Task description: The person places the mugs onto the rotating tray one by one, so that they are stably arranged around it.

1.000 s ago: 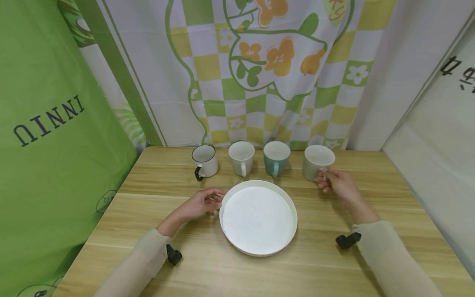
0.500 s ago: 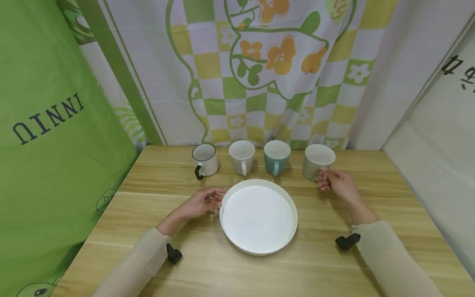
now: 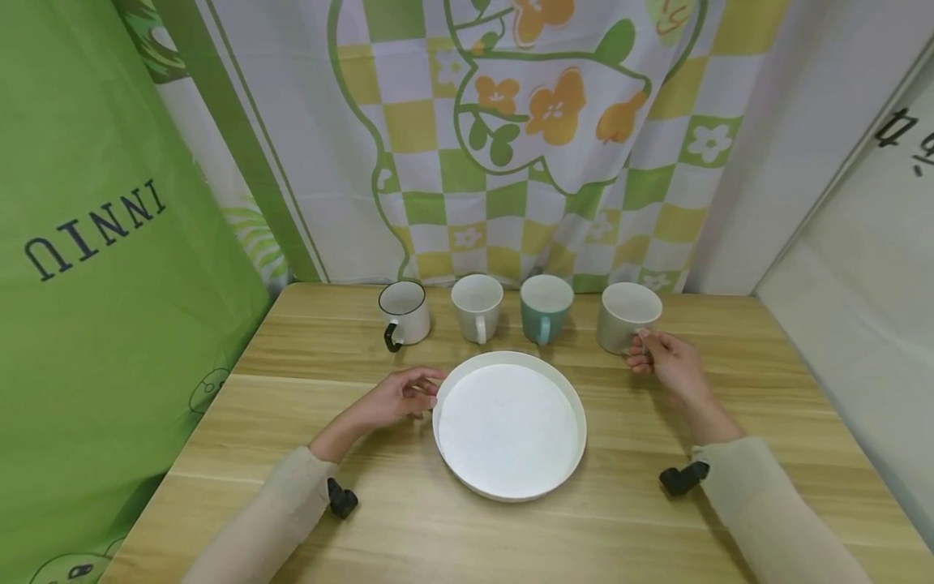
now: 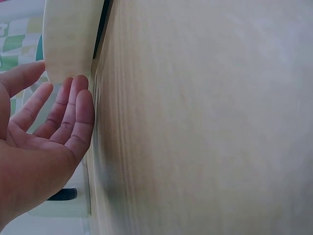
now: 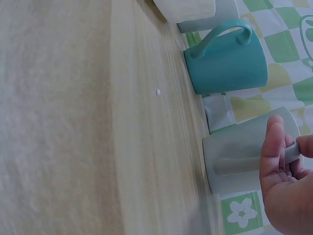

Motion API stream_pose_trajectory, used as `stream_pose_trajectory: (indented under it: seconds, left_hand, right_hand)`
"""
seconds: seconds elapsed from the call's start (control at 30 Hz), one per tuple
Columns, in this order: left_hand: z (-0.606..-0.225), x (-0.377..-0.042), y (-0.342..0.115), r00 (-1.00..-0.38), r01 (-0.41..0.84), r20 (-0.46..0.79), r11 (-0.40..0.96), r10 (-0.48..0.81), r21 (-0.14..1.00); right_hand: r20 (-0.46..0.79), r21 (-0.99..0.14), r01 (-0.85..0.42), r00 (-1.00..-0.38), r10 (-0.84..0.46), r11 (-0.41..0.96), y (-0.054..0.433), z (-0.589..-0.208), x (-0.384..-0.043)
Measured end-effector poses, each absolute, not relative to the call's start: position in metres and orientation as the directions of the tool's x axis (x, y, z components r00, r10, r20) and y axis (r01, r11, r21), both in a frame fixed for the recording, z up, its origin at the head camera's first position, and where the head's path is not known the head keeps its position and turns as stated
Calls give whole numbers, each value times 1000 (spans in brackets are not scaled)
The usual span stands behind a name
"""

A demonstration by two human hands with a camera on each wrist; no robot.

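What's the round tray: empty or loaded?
Empty. In the head view, the round tray shows a bare white floor inside its rim.

The leftmost mug [image 3: 413,326] is white trimmed in black, the second mug [image 3: 468,323] plain white, the third mug [image 3: 533,323] teal, the rightmost mug [image 3: 614,328] light grey. The tray [image 3: 511,430] is white, the table [image 3: 292,397] streaky tan, the curtain [image 3: 460,186] checked green, yellow and white, flowered in orange.

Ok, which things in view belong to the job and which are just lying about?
Likely in use:
gray mug, right hand on its handle
round tray, left hand at its rim

Untouched, perhaps spare:
black-handled mug
white mug
teal mug
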State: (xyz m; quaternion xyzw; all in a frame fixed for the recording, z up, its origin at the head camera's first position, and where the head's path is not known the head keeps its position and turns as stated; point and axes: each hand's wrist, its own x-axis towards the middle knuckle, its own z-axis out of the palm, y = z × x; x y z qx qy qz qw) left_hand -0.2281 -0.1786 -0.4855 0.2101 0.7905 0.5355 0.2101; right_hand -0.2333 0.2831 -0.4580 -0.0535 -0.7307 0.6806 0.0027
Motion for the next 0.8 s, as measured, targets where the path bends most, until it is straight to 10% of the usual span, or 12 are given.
stream_pose_trajectory:
  seconds: [0.8]
  left_hand:
    - [-492,-231,-182,-817,124,-103,347,567,930]
  right_hand:
    - [-82,-997,82,-991,107,2,284,-452,-224]
